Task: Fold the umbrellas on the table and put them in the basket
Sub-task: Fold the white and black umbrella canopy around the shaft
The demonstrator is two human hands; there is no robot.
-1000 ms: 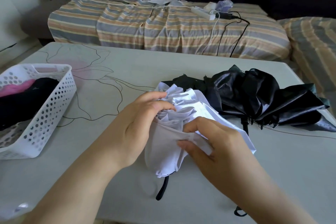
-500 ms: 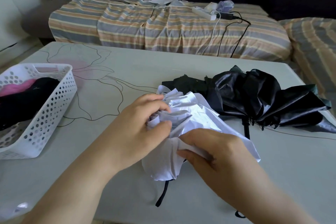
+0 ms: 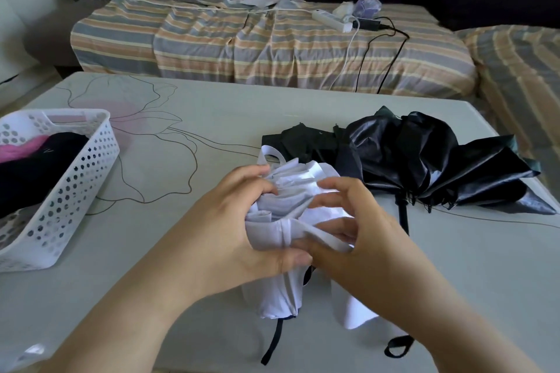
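Left hand (image 3: 230, 230) and right hand (image 3: 357, 239) both grip one crumpled white umbrella (image 3: 291, 203); one glossy black umbrella (image 3: 424, 160) lies beside one perforated basket (image 3: 75, 191).

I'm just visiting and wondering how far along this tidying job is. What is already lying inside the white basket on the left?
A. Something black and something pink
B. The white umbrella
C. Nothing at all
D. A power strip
A: inside the white basket lie a black bundle and a pink one, while both hands grip the white umbrella on the table.
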